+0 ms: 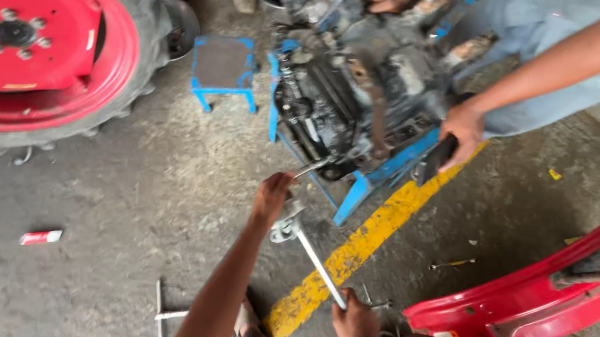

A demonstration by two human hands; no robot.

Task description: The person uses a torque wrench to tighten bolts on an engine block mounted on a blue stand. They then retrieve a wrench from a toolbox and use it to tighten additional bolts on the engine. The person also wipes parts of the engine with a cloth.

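My right hand (355, 321) is nearest, at 6 o'clock low in view, fist closed round the near end of a long steel bar (318, 265). The bar runs up toward 11 o'clock to a socket head (284, 230) lying on the concrete floor (142, 194). My left hand (273, 194) is just past it, arm stretched out, fingers curled round a thin metal rod (313, 166) that pokes from the bottom of the engine (360, 91). A yellow stripe (364, 239) crosses the floor under the bar.

The engine sits on a blue frame (359, 188), dead ahead at 12. At 2 o'clock another person's hand (461, 132) holds a dark tool against the frame. At 4 o'clock lies a red fender (537, 300). At 10 o'clock is a tyre with a red wheel (31, 40); a blue stool (222, 66) stands between it and the engine.
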